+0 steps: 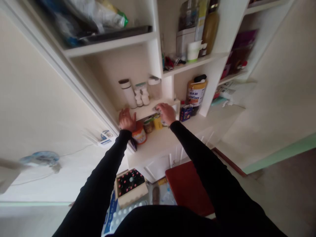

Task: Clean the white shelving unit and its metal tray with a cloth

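Note:
My left hand (pixel 127 119) rests at the left end of a small white shelf board (pixel 143 111), fingers laid over it and thumb apart; it holds nothing. On the same board's right part, my right hand (pixel 166 113) is closed round a pale crumpled cloth-like thing (pixel 156 108), mostly hidden and blurred. Behind the hands stand a white flask with a dark lid (pixel 127 93), two small white bottles (pixel 142 97) and a clear jar with a white lid (pixel 154 87). Under the board are an orange tub (pixel 139 133), a glass jar (pixel 148 125) and a yellow packet (pixel 158 122).
To the right stand a large yellow-labelled tin (pixel 196 92) and a dark blue box (pixel 186 113). A white-and-green cup (pixel 194 51) is on the shelf above. Below are a carton of bottles (pixel 130 184) and a dark red panel (pixel 189 189).

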